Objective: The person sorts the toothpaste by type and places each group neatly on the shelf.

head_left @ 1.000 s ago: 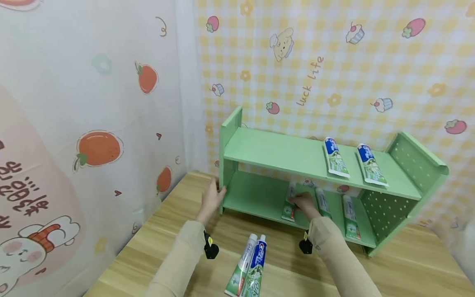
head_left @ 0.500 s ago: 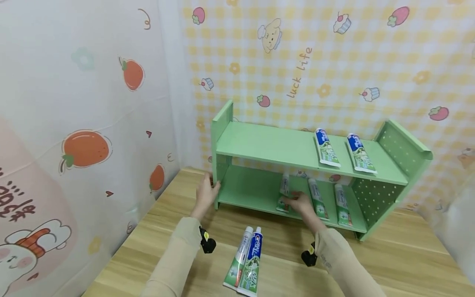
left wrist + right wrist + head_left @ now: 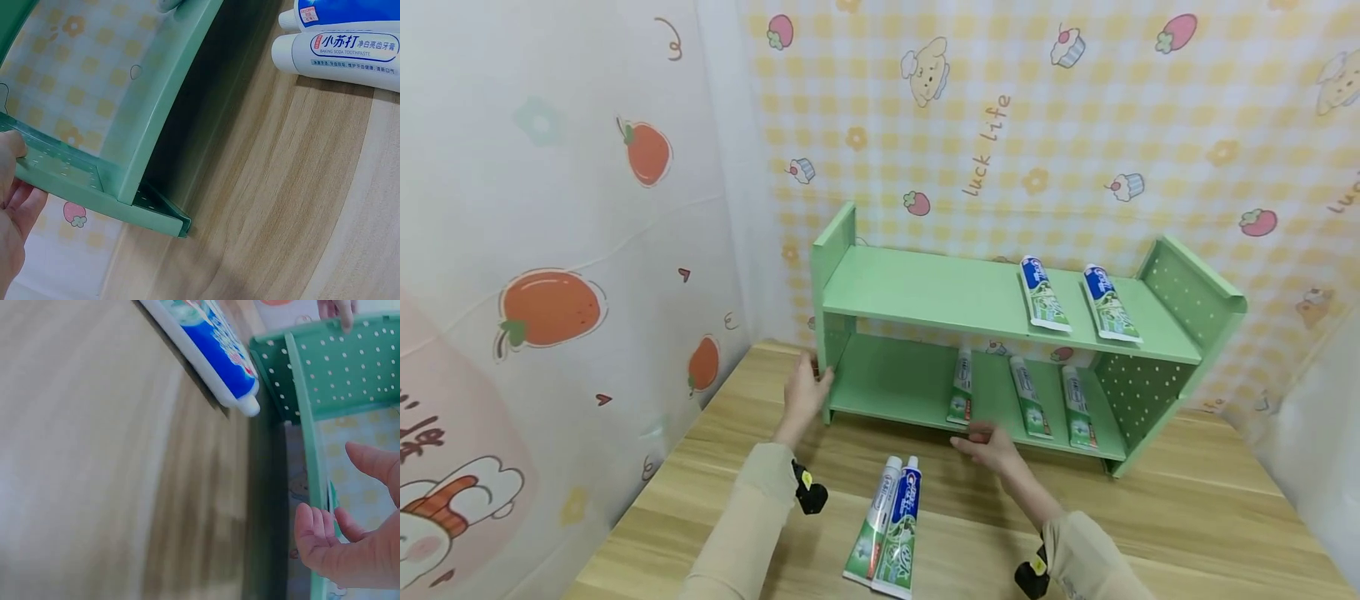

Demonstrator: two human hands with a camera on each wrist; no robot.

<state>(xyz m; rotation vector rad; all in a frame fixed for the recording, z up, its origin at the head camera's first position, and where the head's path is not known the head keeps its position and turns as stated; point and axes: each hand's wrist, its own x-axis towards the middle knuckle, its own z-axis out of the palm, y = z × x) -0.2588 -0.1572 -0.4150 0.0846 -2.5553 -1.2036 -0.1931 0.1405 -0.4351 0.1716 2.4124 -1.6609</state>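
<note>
My left hand (image 3: pixel 803 393) grips the left side panel of a green two-tier shelf (image 3: pixel 917 282); in the left wrist view its thumb and fingers (image 3: pixel 28 206) lie on either side of the panel. My right hand (image 3: pixel 992 450) is just in front of the lower board with its fingers parted and nothing between them. Behind it on that board lies a green-and-white toothpaste tube (image 3: pixel 961 387), cap toward the back. Two similar tubes, a middle one (image 3: pixel 1030 398) and a right one (image 3: pixel 1078 408), lie to its right on the same board.
Two blue-and-green toothpaste tubes, one (image 3: pixel 1043 296) left of the other (image 3: pixel 1109 304), lie on the upper board. On the wooden table (image 3: pixel 1210 517) in front, a white-and-green tube (image 3: pixel 876 525) lies against a blue-and-green one (image 3: pixel 901 533). Patterned cloth (image 3: pixel 865 100) hangs behind the shelf.
My right hand has let go of the toothpaste tube on the lower board and drawn back toward the table. The left hand keeps its grip on the shelf; the head view has shifted.
</note>
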